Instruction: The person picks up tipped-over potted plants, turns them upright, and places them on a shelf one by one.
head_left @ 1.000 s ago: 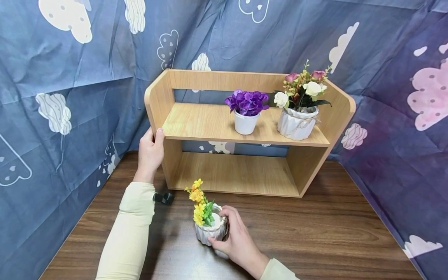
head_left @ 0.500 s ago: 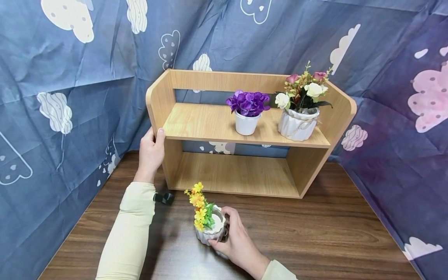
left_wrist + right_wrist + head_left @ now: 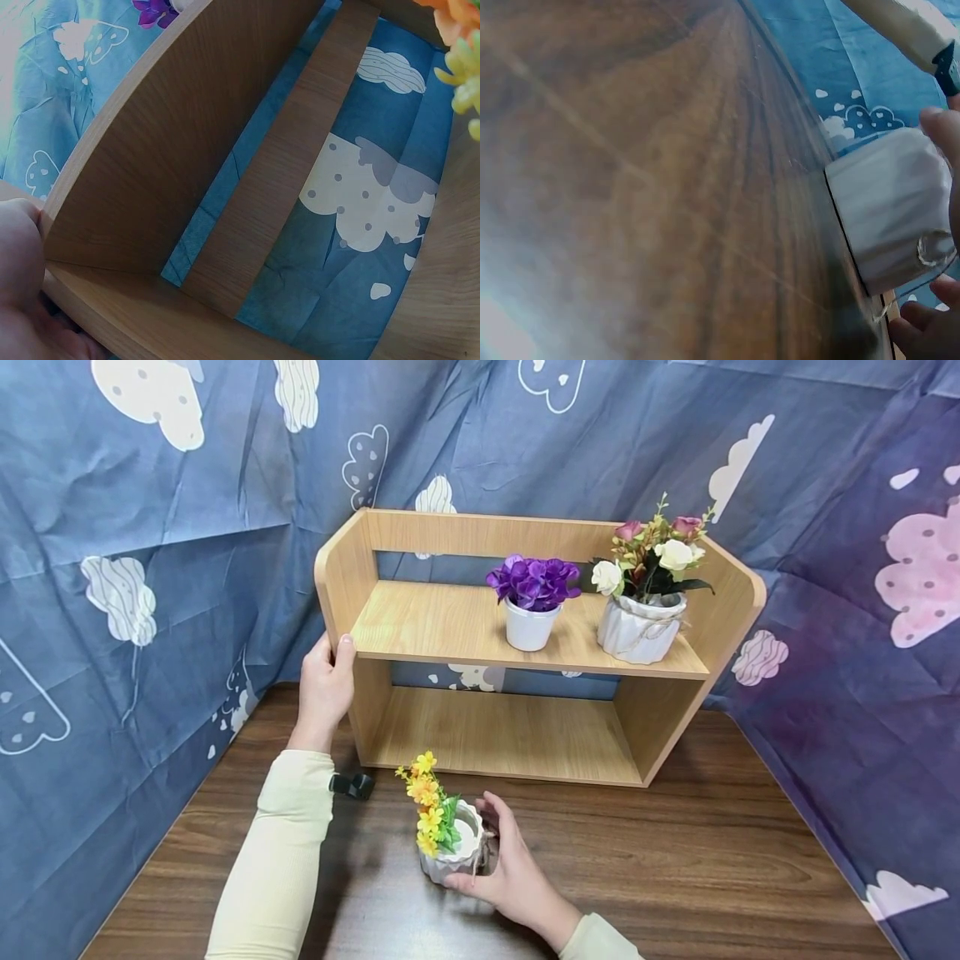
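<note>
My left hand [image 3: 325, 689] grips the left side panel of a two-tier wooden shelf [image 3: 465, 656], thumb at its front edge. In the left wrist view, part of that hand [image 3: 22, 270] lies against the wood. A ribbed white flowerpot [image 3: 444, 867] with yellow artificial flowers [image 3: 427, 810] and a twine bow stands upright on the table before the shelf. My right hand [image 3: 517, 872] is spread around the pot's right side, index finger raised off it and thumb beside its front. The right wrist view shows the pot [image 3: 889, 206] between thumb and loosely bent fingers.
On the upper tier stand a white pot with purple flowers [image 3: 531, 628] and, at the right end, a white pot with roses [image 3: 641, 631]. A patterned blue cloth [image 3: 240, 460] hangs around the dark wooden table [image 3: 675, 868].
My right hand has loosened around the pot, its fingers spreading away. The pot turned or tipped slightly earlier on, then stayed in place. My left hand keeps its grip on the shelf.
</note>
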{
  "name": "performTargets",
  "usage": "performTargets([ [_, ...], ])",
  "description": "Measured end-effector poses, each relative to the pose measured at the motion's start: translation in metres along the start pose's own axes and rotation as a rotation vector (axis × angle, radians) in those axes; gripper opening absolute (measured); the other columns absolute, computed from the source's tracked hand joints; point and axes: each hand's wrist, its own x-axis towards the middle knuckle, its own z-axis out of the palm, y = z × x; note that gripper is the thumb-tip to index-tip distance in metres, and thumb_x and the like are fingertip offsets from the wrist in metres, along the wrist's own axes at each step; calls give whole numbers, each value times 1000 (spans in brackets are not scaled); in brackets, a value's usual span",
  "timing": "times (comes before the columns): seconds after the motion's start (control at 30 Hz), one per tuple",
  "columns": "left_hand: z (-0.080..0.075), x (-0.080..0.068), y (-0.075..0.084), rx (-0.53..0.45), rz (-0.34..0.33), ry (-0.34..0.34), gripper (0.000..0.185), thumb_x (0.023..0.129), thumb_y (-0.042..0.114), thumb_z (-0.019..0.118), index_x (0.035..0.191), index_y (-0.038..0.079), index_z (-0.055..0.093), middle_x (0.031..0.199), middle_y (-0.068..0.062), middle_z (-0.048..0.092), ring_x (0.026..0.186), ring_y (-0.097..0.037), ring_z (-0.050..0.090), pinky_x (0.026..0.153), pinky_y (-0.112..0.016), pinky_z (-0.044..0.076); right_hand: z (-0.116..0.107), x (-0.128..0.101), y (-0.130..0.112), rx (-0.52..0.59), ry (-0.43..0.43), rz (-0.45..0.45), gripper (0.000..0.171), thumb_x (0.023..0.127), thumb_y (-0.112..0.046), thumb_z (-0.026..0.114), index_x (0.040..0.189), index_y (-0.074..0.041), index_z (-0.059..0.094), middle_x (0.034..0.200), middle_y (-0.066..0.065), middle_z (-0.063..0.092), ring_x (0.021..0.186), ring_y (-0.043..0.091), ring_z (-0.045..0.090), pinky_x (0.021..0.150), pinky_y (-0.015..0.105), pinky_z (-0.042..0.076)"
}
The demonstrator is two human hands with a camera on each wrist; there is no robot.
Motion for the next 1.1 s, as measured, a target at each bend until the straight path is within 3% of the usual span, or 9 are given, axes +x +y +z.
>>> performTargets([
  [0.17,0,0,-1,-2,1,-1,42,112,25,50,143,1,65,140,-25,69,124,-33,64,113,-50,48,-1,3,4,6,-29,36,113,77,-33,99,164,-5,32,160,11,53,145,28,52,127,47,38],
  [0.43,0,1,-1,-7,2,-2,42,112,23,50,144,1,65,140,-25,69,124,-32,63,114,-48,47,5,6,3,-3,7,52,101,78,-33,98,160,-10,44,146,5,62,130,20,61,115,34,47],
  [1.1,1,2,-1,-21,-1,-3,42,112,23,50,145,2,64,141,-25,69,124,-31,63,114,-47,47,7,9,0,-97,37,-2,85,77,-34,97,149,-16,56,133,2,71,119,19,66,106,38,51],
])
